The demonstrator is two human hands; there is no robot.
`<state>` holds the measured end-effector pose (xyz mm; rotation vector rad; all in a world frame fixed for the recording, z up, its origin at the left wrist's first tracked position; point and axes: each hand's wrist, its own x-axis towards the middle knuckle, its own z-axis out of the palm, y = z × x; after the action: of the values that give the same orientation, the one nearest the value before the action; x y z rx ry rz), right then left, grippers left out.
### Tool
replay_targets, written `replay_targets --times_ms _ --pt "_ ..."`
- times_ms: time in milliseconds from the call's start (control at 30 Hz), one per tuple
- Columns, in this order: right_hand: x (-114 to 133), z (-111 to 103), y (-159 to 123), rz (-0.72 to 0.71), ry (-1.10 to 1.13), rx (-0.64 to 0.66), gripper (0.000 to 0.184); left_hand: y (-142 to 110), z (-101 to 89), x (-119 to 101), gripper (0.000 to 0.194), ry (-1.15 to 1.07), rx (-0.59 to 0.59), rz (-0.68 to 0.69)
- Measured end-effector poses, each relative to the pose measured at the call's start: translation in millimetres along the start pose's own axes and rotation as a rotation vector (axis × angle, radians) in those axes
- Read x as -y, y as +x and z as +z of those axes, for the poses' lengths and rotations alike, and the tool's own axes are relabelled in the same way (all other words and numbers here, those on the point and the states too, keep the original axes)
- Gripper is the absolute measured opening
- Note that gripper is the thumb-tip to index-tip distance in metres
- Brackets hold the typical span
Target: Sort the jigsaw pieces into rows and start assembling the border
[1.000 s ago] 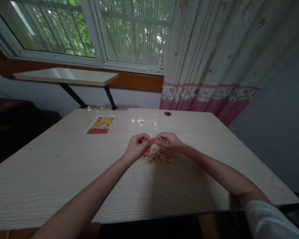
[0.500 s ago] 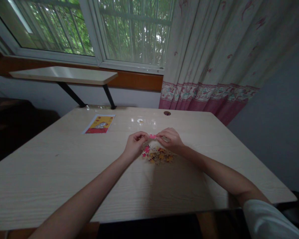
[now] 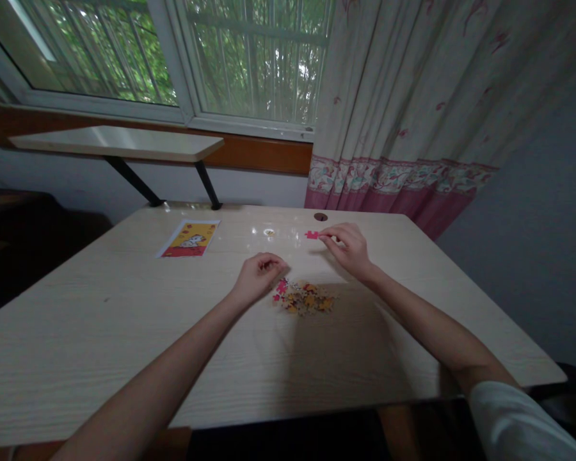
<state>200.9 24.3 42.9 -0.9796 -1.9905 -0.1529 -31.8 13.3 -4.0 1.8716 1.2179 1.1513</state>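
Pinched between the thumb and fingers of my right hand point(image 3: 348, 248) is a pink jigsaw puzzle piece point(image 3: 312, 235), held out to the left above the far part of the table; it may be more than one piece joined. My left hand point(image 3: 259, 276) is closed, thumb against curled fingers, just left of and beyond a loose pile of puzzle pieces point(image 3: 310, 299). Whether anything sits in its fingertips cannot be made out. Most pieces in the pile are yellow and brown, with some pink ones point(image 3: 281, 288) at its left edge.
A picture card point(image 3: 190, 239) in yellow and red with a white animal lies at the back left of the wooden table point(image 3: 125, 346). A raised shelf point(image 3: 120, 141) stands behind it. There is a round cable hole point(image 3: 320, 217) near the back edge, before a curtain point(image 3: 388, 173).
My right hand has moved away from my left, farther back and to the right, carrying the pink puzzle piece. My left hand has stayed nearly in place beside the pile.
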Motion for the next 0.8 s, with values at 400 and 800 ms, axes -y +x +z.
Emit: replay_targets --times_ms 400,800 --pt "-1 -3 5 -0.156 -0.086 -0.107 0.012 -2 -8.4 2 0.019 0.496 0.151 0.325" --pt "-5 -3 5 -0.117 -0.069 -0.095 0.013 4 -13.1 6 0.024 0.588 0.093 0.230"
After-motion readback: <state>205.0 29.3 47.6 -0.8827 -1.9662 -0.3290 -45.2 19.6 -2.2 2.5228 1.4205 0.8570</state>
